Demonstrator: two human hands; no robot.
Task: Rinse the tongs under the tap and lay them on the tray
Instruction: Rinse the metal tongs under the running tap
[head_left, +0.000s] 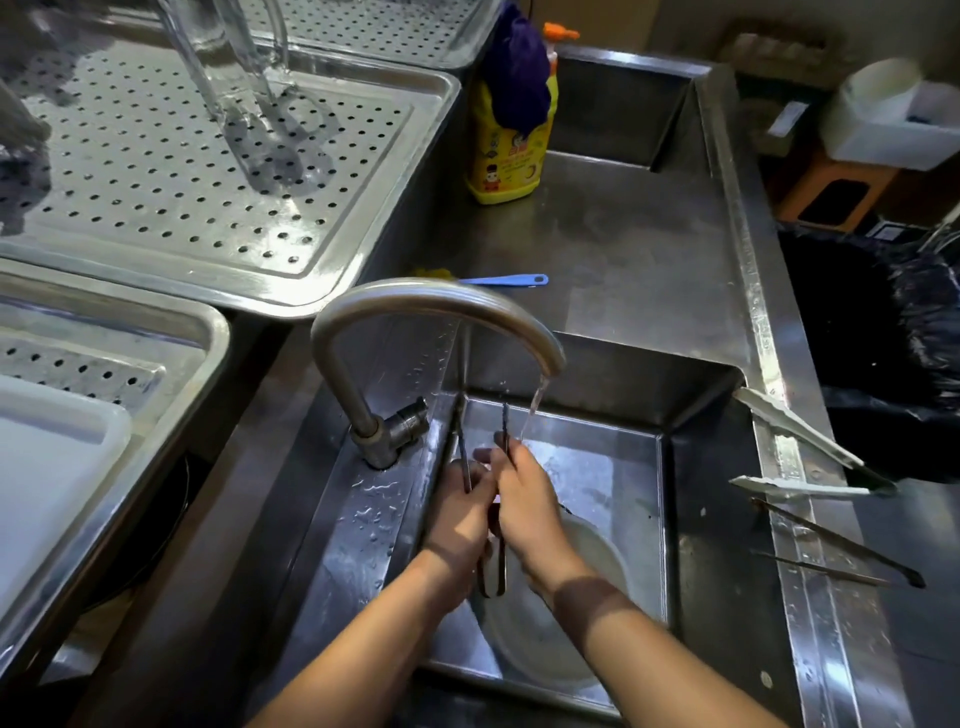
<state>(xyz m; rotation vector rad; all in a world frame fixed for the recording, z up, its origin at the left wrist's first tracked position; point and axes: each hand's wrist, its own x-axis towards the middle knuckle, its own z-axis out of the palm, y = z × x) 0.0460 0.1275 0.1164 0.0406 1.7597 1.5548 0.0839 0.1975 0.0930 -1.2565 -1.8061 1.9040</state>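
Note:
Thin dark metal tongs (505, 423) stand tips-up in the sink (691, 499), their looped end (492, 577) hanging below my wrists. My left hand (460, 514) grips one arm of the tongs and my right hand (522, 493) grips the other. Water runs from the curved tap (436, 301) and falls just right of the tong tips onto my right hand. A perforated steel tray (332, 208) sits at the upper left, above the sink.
White-tipped tongs (800, 447) and another thin dark pair (836, 545) lie on the sink's right rim. A white plate (576, 623) lies in the basin. A yellow detergent bottle (506, 150) and a blue-handled brush (506, 280) are on the counter behind. A second tray (119, 343) is at left.

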